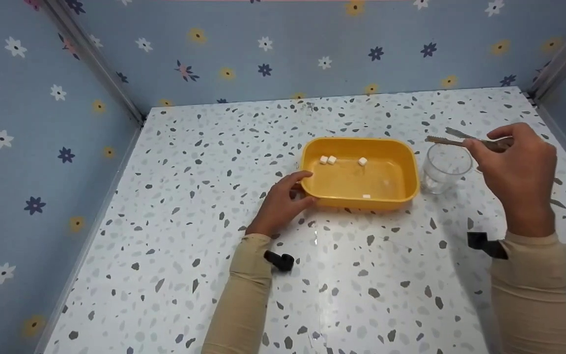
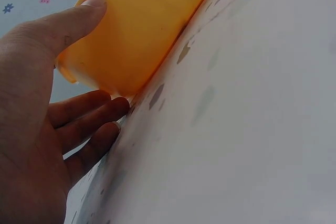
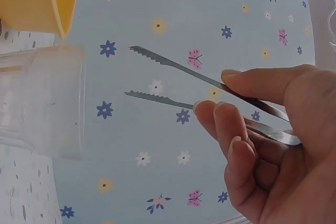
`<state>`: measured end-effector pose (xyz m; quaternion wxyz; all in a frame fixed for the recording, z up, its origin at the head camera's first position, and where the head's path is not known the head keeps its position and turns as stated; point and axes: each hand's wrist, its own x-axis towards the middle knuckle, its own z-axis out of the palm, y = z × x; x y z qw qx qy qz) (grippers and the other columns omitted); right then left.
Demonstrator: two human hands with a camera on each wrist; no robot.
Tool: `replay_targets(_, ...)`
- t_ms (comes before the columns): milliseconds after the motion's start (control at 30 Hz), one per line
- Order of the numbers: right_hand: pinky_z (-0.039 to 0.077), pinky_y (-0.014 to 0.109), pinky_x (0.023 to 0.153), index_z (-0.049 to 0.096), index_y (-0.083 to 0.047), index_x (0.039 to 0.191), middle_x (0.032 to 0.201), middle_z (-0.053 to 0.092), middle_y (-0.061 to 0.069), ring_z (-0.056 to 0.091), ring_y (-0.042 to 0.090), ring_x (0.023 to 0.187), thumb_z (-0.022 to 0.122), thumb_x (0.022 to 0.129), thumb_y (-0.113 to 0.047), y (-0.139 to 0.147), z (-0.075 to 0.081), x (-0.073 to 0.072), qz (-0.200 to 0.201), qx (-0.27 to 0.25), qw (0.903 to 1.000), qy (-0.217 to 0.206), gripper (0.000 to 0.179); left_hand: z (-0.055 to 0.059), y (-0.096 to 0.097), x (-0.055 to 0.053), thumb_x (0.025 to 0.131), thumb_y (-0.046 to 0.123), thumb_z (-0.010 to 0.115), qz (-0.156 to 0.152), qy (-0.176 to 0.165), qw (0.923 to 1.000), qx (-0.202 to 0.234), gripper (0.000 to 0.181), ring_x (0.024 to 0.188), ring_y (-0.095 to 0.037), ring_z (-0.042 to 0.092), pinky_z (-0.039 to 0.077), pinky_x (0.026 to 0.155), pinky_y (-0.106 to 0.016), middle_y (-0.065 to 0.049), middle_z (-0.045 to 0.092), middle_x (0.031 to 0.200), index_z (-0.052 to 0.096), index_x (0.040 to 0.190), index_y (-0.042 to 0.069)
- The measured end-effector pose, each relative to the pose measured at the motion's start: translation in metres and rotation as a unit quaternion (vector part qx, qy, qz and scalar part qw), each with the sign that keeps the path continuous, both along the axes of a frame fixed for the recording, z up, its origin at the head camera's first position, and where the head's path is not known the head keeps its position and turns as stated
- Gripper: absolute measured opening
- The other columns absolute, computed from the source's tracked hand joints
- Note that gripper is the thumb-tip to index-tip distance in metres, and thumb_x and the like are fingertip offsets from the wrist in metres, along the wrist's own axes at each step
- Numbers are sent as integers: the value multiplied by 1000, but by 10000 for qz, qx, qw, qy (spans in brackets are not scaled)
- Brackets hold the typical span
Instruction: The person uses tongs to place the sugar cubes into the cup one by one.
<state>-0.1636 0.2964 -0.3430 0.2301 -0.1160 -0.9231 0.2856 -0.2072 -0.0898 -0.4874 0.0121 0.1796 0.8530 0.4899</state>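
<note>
My left hand (image 1: 283,204) grips the left front corner of a yellow plastic tub (image 1: 342,201), its thumb against the wall in the left wrist view. Inside the tub lie small white cubes (image 1: 331,160), two side by side and one apart. A small white patch (image 1: 366,196) shows near the front rim; its kind is unclear. With my right hand (image 1: 523,169) I hold metal tongs (image 3: 194,74) by their arms. The toothed tips stand apart with nothing between them, over a clear glass (image 1: 433,179) just right of the tub. What the glass contains cannot be made out.
The tabletop (image 1: 189,196) is white with grey speckles. A blue flowered panel (image 1: 312,49) rises behind it, and similar panels flank both sides. Black camera mounts (image 1: 280,260) stick out from both wrists, over beige sleeves.
</note>
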Motion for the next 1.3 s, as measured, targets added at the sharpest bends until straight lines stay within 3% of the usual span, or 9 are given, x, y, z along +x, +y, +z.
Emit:
replay_targets(67, 39, 13, 63, 62, 2, 119, 109, 71, 22, 51, -10, 68, 70, 93, -37, -3, 0, -1, 88, -131, 9999, 60, 48, 0, 0, 1, 90, 27, 77, -15, 15, 10000, 28, 57, 107, -10, 61, 50, 92, -32, -1, 59, 131, 54, 142, 25)
replay_targets(133, 40, 8, 64, 63, 3, 117, 108, 71, 20, 48, -14, 69, 72, 91, -37, -6, -1, -2, 201, -260, 9993, 173, 48, 1, -1, 1, 90, 26, 77, -30, 39, 10000, 51, 56, 107, -11, 61, 50, 92, -33, -2, 60, 131, 54, 142, 23)
replay_targets(600, 50, 10, 72, 69, 1, 103, 98, 73, 13, 61, -8, 78, 82, 84, -32, -34, -17, -14, 984, -895, 9887, 693, 40, 2, -5, 0, 89, 28, 78, 32, 67, 10000, 3, 58, 104, -15, 60, 49, 90, -33, -2, 61, 126, 54, 142, 25)
replay_targets(733, 46, 6, 67, 70, 3, 98, 91, 73, 15, 59, -6, 71, 81, 84, -35, -43, -21, -16, 1216, -612, 9871, 839, 42, 5, -7, 0, 89, 26, 78, 56, 82, 9999, 25, 58, 105, -19, 61, 50, 91, -35, -4, 61, 127, 55, 142, 23)
replay_targets(900, 39, 5, 59, 66, 4, 98, 83, 70, 17, 58, 15, 66, 75, 89, -40, -48, -25, -19, 1466, -38, 9878, 532, 45, 4, -6, -1, 89, 30, 78, 32, 20, 10000, 18, 59, 106, -16, 61, 50, 93, -35, -4, 60, 130, 54, 142, 24)
replay_targets(1067, 41, 19, 56, 62, 2, 96, 80, 68, 17, 60, 26, 64, 70, 93, -44, -53, -32, -26, 1709, 380, 9845, 57, 46, 1, -4, 0, 88, 30, 78, 43, -56, 9999, 111, 59, 102, -13, 61, 51, 90, -34, -3, 62, 126, 55, 142, 26)
replay_targets(1300, 41, 36, 54, 62, -1, 91, 77, 66, 16, 58, 28, 61, 70, 92, -46, -57, -39, -34, 1662, 583, 9843, -106, 46, 0, -1, 0, 87, 33, 80, -52, -85, 9997, 229, 60, 102, -11, 61, 51, 89, -30, -2, 61, 127, 55, 141, 27)
